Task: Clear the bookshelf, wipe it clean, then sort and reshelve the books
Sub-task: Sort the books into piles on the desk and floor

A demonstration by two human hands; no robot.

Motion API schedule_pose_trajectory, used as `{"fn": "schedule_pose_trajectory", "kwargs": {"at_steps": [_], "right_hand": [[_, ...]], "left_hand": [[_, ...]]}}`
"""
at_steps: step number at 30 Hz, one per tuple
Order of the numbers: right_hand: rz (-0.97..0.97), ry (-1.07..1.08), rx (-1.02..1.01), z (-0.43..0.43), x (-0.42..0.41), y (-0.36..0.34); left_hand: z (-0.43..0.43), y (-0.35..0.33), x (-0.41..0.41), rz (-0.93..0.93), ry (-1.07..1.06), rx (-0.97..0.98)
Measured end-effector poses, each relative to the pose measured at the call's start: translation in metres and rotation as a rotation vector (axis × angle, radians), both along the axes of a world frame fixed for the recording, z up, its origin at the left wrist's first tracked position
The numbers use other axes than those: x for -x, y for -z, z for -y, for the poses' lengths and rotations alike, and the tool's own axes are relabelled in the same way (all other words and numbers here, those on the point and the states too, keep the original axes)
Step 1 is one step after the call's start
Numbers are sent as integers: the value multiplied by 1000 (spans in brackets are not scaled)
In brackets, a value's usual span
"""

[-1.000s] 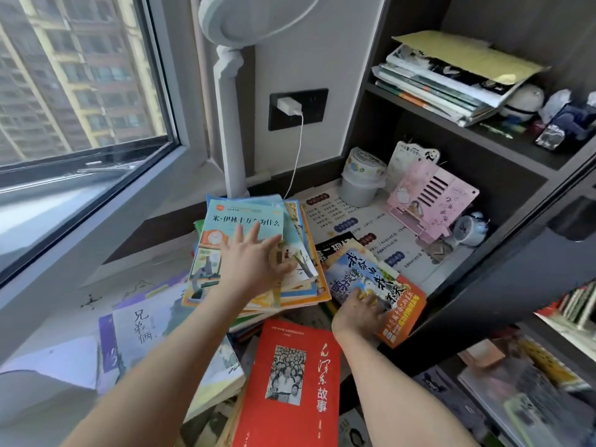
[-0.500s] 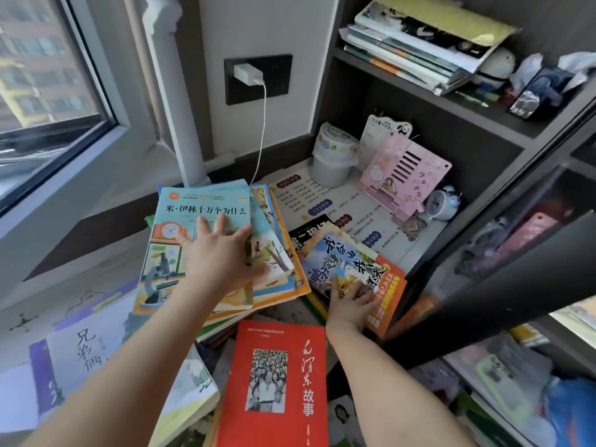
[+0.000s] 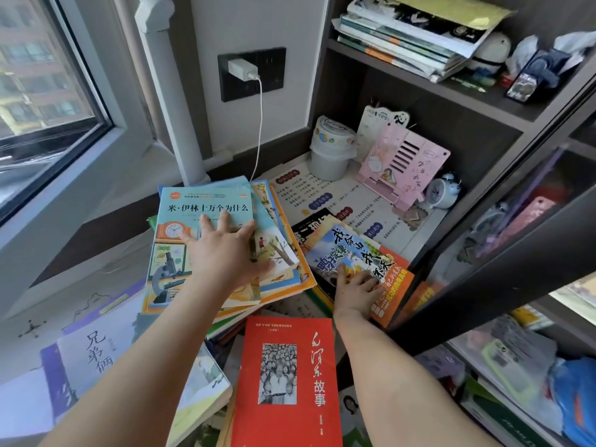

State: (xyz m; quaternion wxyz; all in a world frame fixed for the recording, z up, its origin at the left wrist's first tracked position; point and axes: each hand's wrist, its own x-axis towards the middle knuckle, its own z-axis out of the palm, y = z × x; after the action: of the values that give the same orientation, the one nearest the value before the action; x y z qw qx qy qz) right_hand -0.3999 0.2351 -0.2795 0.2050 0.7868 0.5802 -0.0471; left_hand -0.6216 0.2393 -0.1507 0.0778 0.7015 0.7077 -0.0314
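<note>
The left hand lies flat, fingers spread wide, on the teal book, probably to stop the leaning pile from sliding. At its 3 o'clock, the right hand presses open fingers on the orange-edged book. The books cover the surface below the bookshelf at 1 o'clock, and the window is at 10 o'clock.

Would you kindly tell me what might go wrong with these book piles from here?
The stack under the left hand is fanned and uneven; a push could slide books off onto the red book. The pile under the right hand, shoved back, might knock the pink stand or small clock.
</note>
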Motion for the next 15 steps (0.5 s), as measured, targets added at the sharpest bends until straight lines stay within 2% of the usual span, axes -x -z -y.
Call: {"fn": "schedule_pose_trajectory", "kwargs": {"at_steps": [4, 8, 10, 15], "right_hand": [[-57, 9, 51, -10, -2, -5], [-241, 129, 123, -23, 0, -20], [-309, 192, 89, -24, 0, -21], [-281, 153, -110, -7, -5, -6]], "left_hand": [[0, -1, 0, -1, 3, 0], [0, -1, 0, 9, 4, -2], [-1, 0, 0, 12, 4, -4], [0, 0, 1, 15, 6, -10]]}}
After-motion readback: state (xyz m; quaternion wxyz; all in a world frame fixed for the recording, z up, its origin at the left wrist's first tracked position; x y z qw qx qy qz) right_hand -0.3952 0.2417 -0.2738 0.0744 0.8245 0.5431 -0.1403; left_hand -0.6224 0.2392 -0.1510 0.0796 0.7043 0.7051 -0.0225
